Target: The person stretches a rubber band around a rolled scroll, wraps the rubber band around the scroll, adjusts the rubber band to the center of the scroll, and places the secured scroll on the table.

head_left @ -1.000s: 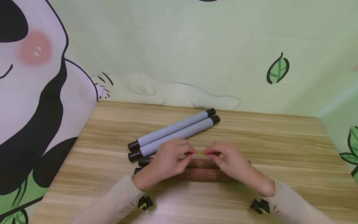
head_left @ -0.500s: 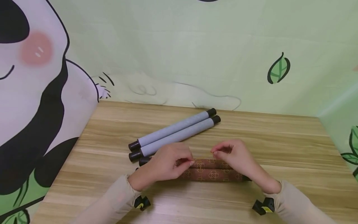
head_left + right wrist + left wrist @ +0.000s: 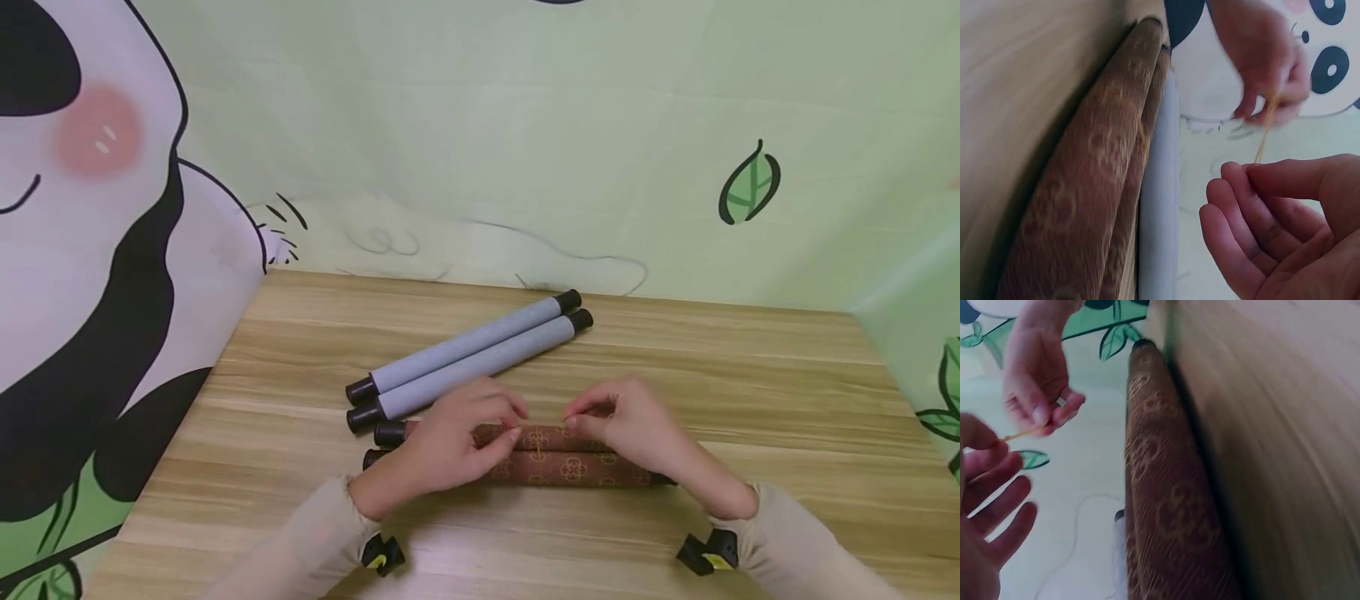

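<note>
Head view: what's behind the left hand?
Behind the left hand run both brown patterned rolls and the nearer gray roll, visible past its edges. Their covered stretches can't be seen.

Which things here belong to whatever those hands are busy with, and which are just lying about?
In use, it seems:
Yellow cord, pinched by the left hand and right hand
Two brown flower-patterned rolls, beneath the hands

Apparently just around:
Two grey-blue rolls with black ends, farther back
Panda-print backdrop
</note>
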`<action>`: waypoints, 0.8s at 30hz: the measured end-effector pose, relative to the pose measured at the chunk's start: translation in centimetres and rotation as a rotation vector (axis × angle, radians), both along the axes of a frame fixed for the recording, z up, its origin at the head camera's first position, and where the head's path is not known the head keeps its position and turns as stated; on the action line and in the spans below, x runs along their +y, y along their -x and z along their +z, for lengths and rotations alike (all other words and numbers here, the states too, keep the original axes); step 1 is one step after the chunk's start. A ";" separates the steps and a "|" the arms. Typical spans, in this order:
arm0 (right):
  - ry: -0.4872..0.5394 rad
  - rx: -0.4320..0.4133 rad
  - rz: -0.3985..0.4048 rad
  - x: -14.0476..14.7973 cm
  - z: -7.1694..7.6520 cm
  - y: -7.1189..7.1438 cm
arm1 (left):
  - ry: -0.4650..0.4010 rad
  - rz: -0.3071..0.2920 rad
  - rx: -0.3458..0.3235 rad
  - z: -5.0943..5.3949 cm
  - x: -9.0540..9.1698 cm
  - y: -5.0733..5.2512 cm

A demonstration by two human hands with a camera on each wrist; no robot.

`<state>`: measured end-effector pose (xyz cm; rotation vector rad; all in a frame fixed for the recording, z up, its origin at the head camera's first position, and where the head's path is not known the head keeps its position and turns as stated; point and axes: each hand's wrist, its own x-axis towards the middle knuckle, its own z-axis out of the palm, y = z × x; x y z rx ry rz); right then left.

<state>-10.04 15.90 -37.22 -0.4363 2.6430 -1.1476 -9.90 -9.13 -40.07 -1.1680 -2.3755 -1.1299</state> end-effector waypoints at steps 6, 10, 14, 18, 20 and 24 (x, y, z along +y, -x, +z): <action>0.223 -0.126 0.047 -0.8 -0.4 -0.3 | 0.063 -0.022 -0.029 -0.6 1.2 -0.3; 0.386 -0.271 0.031 -0.5 -0.7 -0.4 | 0.121 -0.004 -0.032 -0.6 1.4 -0.4; 0.482 -0.366 0.063 0.0 -0.9 -0.4 | 0.164 0.018 -0.113 -0.3 1.3 -0.6; 0.621 -0.424 0.064 0.3 -1.1 -0.5 | 0.212 0.037 -0.197 0.1 1.3 -0.6; 0.685 -0.434 0.069 0.1 -1.2 -0.6 | 0.246 0.023 -0.209 0.1 1.3 -0.6; 0.760 -0.433 0.060 -0.2 -1.6 -0.9 | 0.275 -0.007 -0.230 0.2 1.2 -0.6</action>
